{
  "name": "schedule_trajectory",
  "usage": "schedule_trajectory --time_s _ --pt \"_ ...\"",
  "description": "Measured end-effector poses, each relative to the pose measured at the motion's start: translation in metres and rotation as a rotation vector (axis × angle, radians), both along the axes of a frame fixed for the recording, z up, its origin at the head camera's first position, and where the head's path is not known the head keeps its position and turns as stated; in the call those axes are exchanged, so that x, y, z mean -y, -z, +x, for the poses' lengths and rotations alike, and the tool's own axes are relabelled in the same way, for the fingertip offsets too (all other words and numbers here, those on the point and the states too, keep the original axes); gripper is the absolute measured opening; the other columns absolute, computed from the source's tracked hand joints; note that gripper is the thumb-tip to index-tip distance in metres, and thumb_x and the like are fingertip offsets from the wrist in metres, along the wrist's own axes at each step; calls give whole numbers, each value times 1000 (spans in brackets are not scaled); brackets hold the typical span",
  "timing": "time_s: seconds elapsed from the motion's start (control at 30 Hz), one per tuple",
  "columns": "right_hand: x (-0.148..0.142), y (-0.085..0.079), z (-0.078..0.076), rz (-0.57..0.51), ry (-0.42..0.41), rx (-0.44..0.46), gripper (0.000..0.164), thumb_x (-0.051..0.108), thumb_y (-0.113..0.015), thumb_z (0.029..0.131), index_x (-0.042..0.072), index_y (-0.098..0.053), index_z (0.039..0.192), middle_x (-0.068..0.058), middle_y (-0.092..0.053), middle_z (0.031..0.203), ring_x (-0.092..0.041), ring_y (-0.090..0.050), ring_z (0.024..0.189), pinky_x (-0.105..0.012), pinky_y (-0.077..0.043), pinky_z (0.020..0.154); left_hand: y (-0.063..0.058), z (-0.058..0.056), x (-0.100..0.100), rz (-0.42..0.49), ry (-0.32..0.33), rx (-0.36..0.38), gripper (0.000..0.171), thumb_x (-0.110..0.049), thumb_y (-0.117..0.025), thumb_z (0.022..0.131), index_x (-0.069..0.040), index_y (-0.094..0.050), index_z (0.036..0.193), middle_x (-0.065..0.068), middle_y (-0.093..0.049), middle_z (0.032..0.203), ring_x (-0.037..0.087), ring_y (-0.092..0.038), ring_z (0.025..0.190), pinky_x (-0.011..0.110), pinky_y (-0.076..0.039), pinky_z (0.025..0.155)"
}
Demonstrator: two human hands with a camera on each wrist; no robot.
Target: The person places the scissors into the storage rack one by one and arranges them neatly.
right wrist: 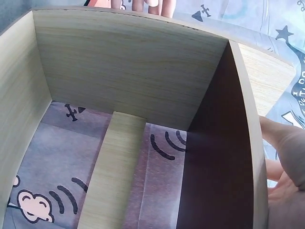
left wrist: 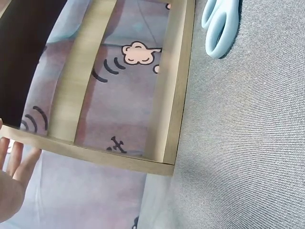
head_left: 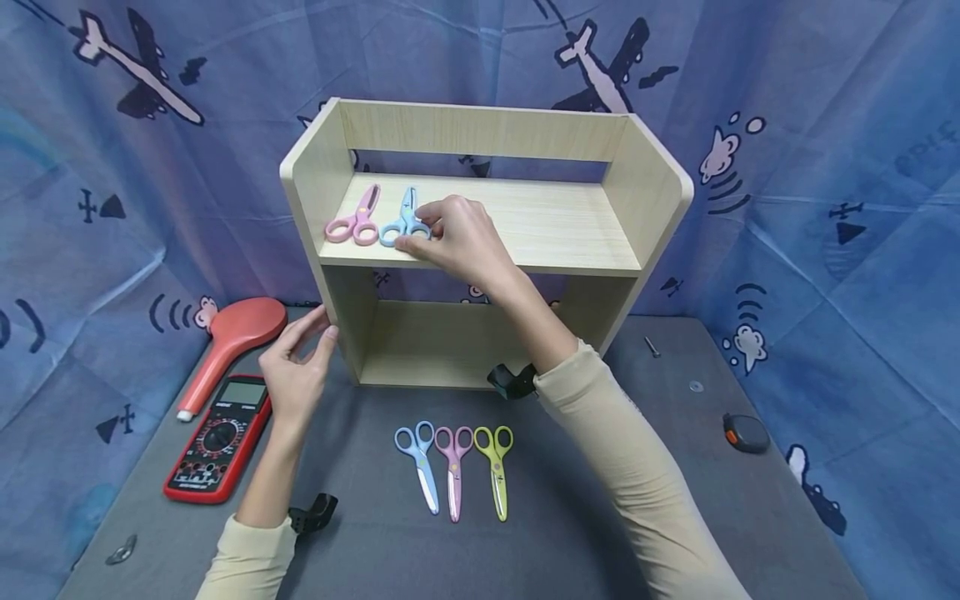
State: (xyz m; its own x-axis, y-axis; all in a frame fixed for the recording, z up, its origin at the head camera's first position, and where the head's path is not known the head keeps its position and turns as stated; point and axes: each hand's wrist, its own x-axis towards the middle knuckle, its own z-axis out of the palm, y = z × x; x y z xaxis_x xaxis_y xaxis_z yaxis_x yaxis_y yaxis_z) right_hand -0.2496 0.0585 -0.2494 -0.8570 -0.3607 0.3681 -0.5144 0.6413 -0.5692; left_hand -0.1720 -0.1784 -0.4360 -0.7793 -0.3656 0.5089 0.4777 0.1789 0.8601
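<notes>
Pinching the blue scissors (head_left: 408, 214) at the handle end with the nearly closed grip of the right hand (head_left: 468, 237), on the upper shelf (head_left: 540, 217) just beside the pink scissors (head_left: 363, 215). Align, settle flat, then release without dragging. Steady the left side panel (head_left: 318, 179) lightly with the relaxed, empty left hand (head_left: 298, 362).

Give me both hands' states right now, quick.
Left hand: open, fingers touching the side of the shelf unit.
Right hand: closed, holding the blue scissors on the upper level by the handles.
</notes>
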Motion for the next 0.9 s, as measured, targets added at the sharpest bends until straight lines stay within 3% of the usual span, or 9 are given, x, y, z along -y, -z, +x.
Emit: schedule_trajectory --time_s 0.3,0.5,0.7,0.9 --pt "1 2 0 -2 12 -42 31 34 -89 91 7 -83 105 -8 -81 102 -22 -75 94 -35 -59 83 -1 0 -1 7 -1 -3 33 -3 -79 98 -7 -79 131 16 -76 123 0 -75 111 14 -61 93" --pt "-2 2 7 -21 30 -49 48 37 -89 91 4 -80 124 -12 -79 123 -24 -79 103 -37 -64 92 -1 1 -1 8 -1 2 34 -3 -78 98 -7 -79 132 14 -76 123 0 -75 112 13 -60 94" --pt "-12 6 24 -139 -14 -45 54 34 -91 90 4 -76 131 -12 -76 126 -24 -77 103 -35 -66 89 1 1 0 -4 -4 2 33 -3 -78 99 -6 -78 132 18 -76 124 0 -75 112 13 -60 93" --pt "-35 13 51 -237 -94 -20 48 26 -91 89 6 -76 130 -9 -76 126 -20 -75 101 -32 -65 87 1 0 0 13 6 -5 34 -3 -78 98 -7 -79 132 8 -76 122 0 -75 113 14 -61 94"
